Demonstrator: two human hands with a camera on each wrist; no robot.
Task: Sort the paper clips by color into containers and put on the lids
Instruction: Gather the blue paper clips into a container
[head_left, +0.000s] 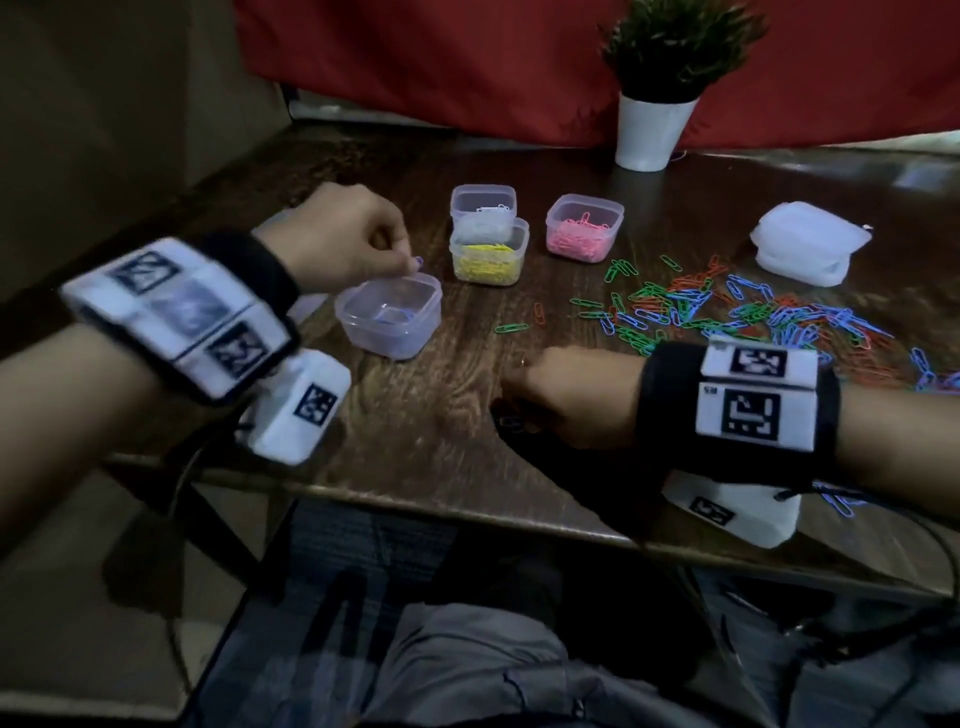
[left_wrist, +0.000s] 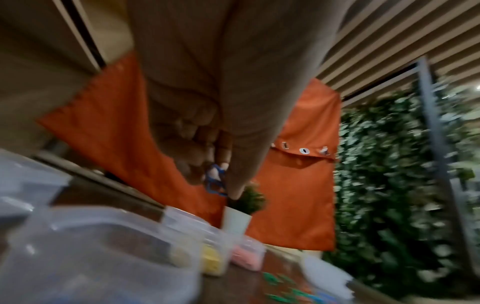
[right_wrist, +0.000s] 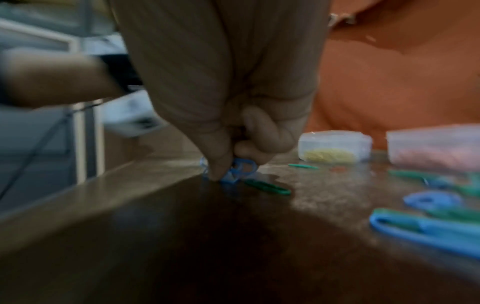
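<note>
My left hand (head_left: 363, 244) hovers over a clear container (head_left: 388, 316) that holds a few blue clips. It pinches blue paper clips (left_wrist: 215, 183) between thumb and fingers. My right hand (head_left: 550, 400) rests curled on the table near the front edge and pinches blue paper clips (right_wrist: 239, 170) against the wood. A green clip (right_wrist: 267, 187) lies just beside them. A mixed pile of blue, green and red clips (head_left: 753, 317) spreads at the right. Containers of yellow clips (head_left: 488, 254), pink clips (head_left: 584, 228) and white clips (head_left: 483, 205) stand behind.
A stack of white lids (head_left: 808, 244) sits at the far right. A potted plant (head_left: 657, 104) stands at the back before a red cloth. The dark wooden table (head_left: 441, 415) ends close to my body. A few stray clips (head_left: 511, 327) lie mid-table.
</note>
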